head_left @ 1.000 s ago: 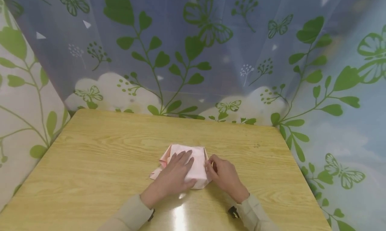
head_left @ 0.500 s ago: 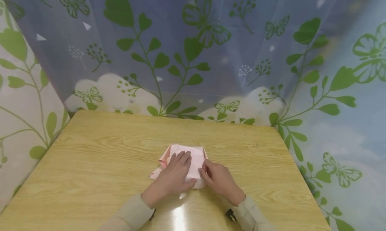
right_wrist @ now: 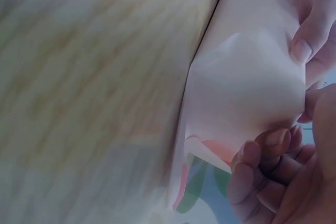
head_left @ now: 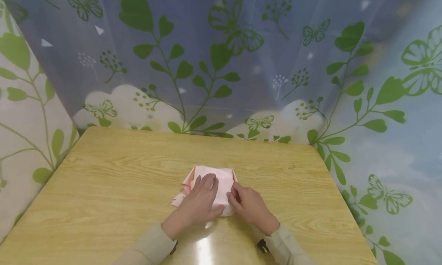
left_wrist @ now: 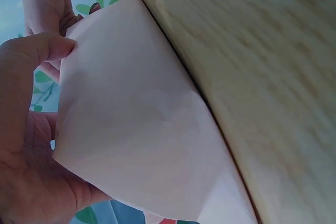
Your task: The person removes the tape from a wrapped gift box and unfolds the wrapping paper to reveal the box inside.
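Observation:
A box-shaped bundle in pale pink paper [head_left: 225, 180] sits on the wooden table, its flat front face [left_wrist: 126, 103] filling much of the left wrist view. At its left end, loose paper flaps [head_left: 186, 185] stick out. My left hand [head_left: 199, 201] lies across the top, fingers spread over the paper and thumb at the front edge. At the right end, my right hand [head_left: 252, 205] pinches the paper between thumb and curled fingers. In the right wrist view these curled fingertips [right_wrist: 275, 139] are at the paper's edge, near a darker pink fold [right_wrist: 215, 149].
The wood-grain table [head_left: 121, 173] stretches around the bundle on all sides. Behind it and at both sides hang curtains [head_left: 193, 46] printed with green leaves and butterflies. A bright reflection [head_left: 204, 249] shows on the tabletop between the forearms.
My right hand has shifted a little left, over the bundle's right edge. The left hand stays in place, with its fingers drawn in slightly. The bundle itself has hardly moved.

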Motion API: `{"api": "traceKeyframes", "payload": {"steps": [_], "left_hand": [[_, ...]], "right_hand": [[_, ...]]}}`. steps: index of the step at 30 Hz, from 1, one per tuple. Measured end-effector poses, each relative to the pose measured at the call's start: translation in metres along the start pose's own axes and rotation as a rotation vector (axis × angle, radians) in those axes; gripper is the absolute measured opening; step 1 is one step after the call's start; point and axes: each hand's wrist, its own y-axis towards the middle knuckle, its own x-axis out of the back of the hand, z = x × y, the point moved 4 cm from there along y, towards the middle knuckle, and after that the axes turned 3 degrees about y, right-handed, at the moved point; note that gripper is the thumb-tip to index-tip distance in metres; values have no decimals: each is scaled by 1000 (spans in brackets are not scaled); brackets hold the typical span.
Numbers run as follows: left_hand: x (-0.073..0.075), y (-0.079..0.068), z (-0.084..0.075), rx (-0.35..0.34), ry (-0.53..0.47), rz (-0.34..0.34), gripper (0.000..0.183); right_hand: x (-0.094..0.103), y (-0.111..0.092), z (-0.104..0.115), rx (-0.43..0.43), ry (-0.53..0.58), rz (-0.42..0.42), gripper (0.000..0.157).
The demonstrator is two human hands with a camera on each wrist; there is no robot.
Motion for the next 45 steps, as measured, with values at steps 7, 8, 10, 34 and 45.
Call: {"api": "traceKeyframes", "payload": {"steps": [7,8,10,34,45], "left_hand": [[3,-3,3,5,-68,-12,76],[3,-4,3,6,-78,-8,76],[3,-4,4,9,-94,6,75],[2,-8,1,-24,-35,-32,74],[10,-14,-2,-97,6,-106,64]], "right_hand": [[-3,-1,2,-7,-9,-20,26],[-4,-1,2,-12,-8,-14,26],[-5,-2,2,-22,-9,-6,25],[-6,-1,3,-49,-4,4,25],[-6,0,3,-88,4,28,26]]}}
